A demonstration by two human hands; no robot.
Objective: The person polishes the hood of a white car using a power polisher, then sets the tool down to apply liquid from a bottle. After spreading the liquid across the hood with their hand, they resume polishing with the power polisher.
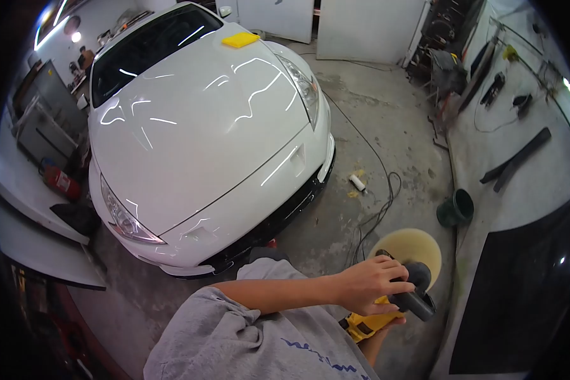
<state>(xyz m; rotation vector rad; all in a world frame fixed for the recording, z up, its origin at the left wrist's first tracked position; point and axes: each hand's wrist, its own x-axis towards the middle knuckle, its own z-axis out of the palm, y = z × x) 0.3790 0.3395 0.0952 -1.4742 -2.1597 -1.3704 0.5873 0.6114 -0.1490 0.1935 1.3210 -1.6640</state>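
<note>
A yellow and black power polisher (pixel 368 324) is in front of my body at the lower right, with its dark round head end over a cream bucket (pixel 429 244). My left hand (pixel 372 283) reaches across and curls its fingers over the black front part of the polisher. My right hand (pixel 392 324) grips the yellow body from the far side; only part of its fingers shows. To the left stands a white car (pixel 209 139) with a glossy hood. A yellow cloth (pixel 240 40) lies on the hood near the windshield.
A white bottle (pixel 358 183) lies on the concrete floor near a black cord (pixel 386 190). By the right wall are a dark green bucket (pixel 455 208) and a black panel (pixel 519 291). A red fire extinguisher (pixel 62 182) stands at the left.
</note>
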